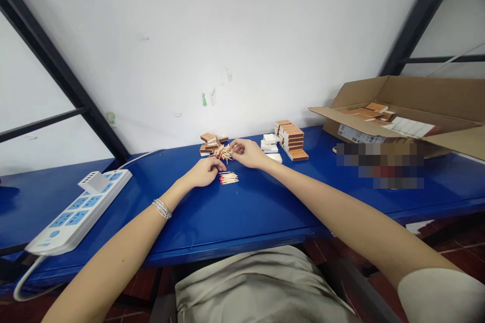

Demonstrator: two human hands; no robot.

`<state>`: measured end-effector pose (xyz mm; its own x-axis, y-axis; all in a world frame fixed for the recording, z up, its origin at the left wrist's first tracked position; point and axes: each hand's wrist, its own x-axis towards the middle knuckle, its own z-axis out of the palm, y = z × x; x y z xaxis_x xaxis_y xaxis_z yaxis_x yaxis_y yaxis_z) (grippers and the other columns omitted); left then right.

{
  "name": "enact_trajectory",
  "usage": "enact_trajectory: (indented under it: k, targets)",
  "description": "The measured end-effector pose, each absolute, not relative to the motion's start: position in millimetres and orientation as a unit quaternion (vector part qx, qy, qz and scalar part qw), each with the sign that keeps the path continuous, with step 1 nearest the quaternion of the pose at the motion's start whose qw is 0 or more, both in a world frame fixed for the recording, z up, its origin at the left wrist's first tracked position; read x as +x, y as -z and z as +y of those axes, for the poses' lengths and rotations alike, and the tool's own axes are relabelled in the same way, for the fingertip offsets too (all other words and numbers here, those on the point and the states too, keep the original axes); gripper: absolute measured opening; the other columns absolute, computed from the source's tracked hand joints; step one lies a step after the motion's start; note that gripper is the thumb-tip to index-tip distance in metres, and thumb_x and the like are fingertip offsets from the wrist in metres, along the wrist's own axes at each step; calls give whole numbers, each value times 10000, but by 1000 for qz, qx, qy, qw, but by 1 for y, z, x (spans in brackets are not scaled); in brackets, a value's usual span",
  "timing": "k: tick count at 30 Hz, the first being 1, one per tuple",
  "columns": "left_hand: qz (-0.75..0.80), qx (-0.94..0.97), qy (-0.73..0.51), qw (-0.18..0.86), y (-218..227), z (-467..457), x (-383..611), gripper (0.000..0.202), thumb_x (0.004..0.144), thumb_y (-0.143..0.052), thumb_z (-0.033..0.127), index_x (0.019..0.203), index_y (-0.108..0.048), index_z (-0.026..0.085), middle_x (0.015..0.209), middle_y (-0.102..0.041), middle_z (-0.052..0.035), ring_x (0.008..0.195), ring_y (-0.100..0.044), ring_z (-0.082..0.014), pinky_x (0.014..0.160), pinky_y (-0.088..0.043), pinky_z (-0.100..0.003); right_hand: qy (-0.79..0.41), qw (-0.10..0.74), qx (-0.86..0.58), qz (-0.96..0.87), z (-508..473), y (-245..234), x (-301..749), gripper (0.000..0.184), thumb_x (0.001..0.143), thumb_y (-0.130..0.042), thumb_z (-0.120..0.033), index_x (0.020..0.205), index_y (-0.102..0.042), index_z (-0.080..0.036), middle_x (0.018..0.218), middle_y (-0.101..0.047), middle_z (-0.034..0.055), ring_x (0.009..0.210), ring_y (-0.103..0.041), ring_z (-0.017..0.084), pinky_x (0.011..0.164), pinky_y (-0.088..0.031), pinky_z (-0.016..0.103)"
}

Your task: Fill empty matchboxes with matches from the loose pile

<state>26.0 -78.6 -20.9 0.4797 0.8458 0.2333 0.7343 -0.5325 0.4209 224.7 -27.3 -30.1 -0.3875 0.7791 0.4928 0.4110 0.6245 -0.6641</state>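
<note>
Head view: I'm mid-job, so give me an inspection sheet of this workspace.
Surface: glossy blue tabletop.
Job's things: jumbled match pile by both hands; match row nearer the person, red heads leftward.
Clutter: brown matchboxes behind the pile; white boxes and matchbox stack to the right; open carton holding more matchboxes; pixelated patch beside it.
Hands: left hand by pile and row, right hand at the pile's right side; grips unclear.
Cables: white cord at the power strip's near end; thin cable beyond its far end.
Surroundings: marked white wall; dark metal frame.
</note>
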Motion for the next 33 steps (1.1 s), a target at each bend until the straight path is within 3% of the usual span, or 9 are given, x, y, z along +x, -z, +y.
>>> enact_trajectory:
  k: [4, 8, 13, 16, 20, 26, 33]
  targets:
    - [480, 842, -213, 127, 22, -76, 24, 417, 640, -393, 9, 875, -702, 161, 901, -719, -27, 824, -635, -147, 788, -498, -256, -407, 391, -300, -769, -38, 29, 220, 142, 680, -678, -258, 744, -619, -147, 713, -673, 18, 694, -614, 126, 692, -456, 250]
    - [482, 845, -205, 105, 23, -74, 22, 395, 641, -407, 17, 862, -700, 164, 869, -714, -25, 800, -627, -155, 775, -490, -259, -444, 334, -293, -778, -46, 29, 216, 207, 646, -718, -315, 715, -647, -133, 635, -619, -11, 607, -531, 96, 598, -402, 228]
    - [478, 847, -194, 131, 21, -77, 23, 388, 647, -406, 27, 866, -696, 164, 811, -701, -19, 717, -609, -144, 673, -472, -245, -386, 256, -323, -826, -44, 24, 224, 256, 668, -713, -378, 745, -694, -135, 628, -618, -14, 583, -502, 88, 547, -351, 215]
    - [470, 847, -194, 157, 21, -79, 25, 388, 649, -403, 23, 870, -690, 160, 793, -697, -13, 672, -596, -125, 638, -461, -228, -305, 285, -359, -835, -36, 22, 232, 217, 739, -653, -349, 742, -709, -140, 675, -656, 4, 609, -532, 97, 565, -363, 216]
    - [458, 849, -200, 168, 21, -80, 27, 393, 642, -395, 11, 862, -687, 156, 813, -700, -15, 687, -597, -117, 665, -470, -225, -179, 312, -429, -829, -28, 29, 234, 82, 720, -643, -205, 716, -711, -158, 716, -695, 16, 655, -592, 118, 619, -393, 220]
    - [455, 850, -202, 173, 21, -81, 28, 388, 649, -386, 16, 857, -684, 155, 822, -700, -20, 721, -609, -128, 683, -476, -232, -143, 337, -429, -826, -24, 42, 218, 91, 737, -643, -251, 717, -702, -185, 673, -684, 2, 618, -588, 118, 608, -391, 228]
    - [461, 847, -205, 169, 22, -80, 28, 374, 650, -395, 13, 841, -682, 159, 805, -695, -14, 690, -596, -118, 671, -474, -225, -108, 327, -433, -833, -21, 41, 213, 124, 741, -582, -183, 667, -680, -185, 698, -693, 17, 636, -596, 130, 608, -390, 231]
